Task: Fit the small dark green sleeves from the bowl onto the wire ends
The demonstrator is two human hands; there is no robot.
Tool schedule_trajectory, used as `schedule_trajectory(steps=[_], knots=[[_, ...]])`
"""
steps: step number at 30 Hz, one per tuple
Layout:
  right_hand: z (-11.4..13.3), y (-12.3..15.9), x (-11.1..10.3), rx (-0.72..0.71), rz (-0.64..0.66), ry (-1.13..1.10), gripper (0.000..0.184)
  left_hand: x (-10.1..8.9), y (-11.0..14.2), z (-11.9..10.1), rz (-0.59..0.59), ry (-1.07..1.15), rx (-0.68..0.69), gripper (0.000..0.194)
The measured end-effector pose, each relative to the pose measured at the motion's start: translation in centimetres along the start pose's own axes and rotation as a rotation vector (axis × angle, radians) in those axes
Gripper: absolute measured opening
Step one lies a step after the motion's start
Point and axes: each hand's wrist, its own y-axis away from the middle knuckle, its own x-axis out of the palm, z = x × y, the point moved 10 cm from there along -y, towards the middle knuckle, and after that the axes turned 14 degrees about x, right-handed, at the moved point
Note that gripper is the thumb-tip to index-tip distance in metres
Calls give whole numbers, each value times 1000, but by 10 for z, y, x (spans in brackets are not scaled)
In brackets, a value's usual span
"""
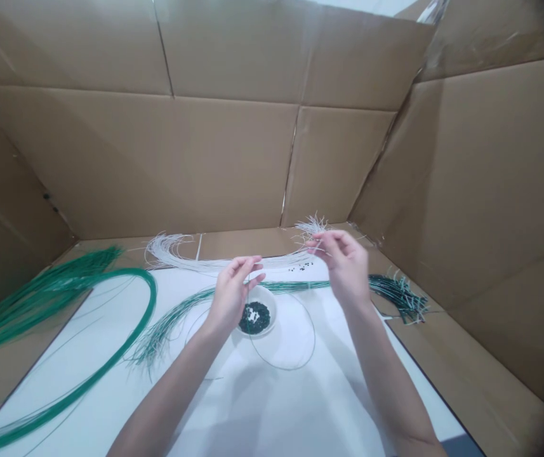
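Observation:
My left hand (234,292) is raised over the middle of the white table, thumb and fingers pinched on a thin green wire (281,368). That wire hangs down and curves to the right in a wide loop. Just below my left fingers stands a small white bowl (272,303) with dark green beads (254,325) in it. My right hand (346,263) is higher and to the right, its fingertips closed on what looks like a thin white wire, in front of the frayed end of a white wire bundle (247,263).
A dark green wire bundle (295,286) with pale tips runs behind the bowl. At left a thick green wire coil (150,304) curves over the table edge. Loose dark beads (301,267) lie near the white bundle. Cardboard walls (228,165) enclose the table (300,419).

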Motion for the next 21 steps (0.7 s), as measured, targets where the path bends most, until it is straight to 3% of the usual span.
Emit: schedule_trajectory(steps=[4,7,10,13,17,21], knots=[[13,-3,-33,-50,-140,-84,14,43,35,27,317,256,-463,5],[11,9,-19,-73,-135,-49,14,70,62,40,423,422,-599,8],[-7,20,15,29,9,2,15,74,60,45,346,527,-521,7],[-18,25,25,90,62,-1,16,64,45,41,274,555,-421,4],[2,21,8,26,27,-41,14,55,27,29,267,541,-335,3],[56,30,-33,-160,-131,-71,8,40,8,16,196,482,-197,3]])
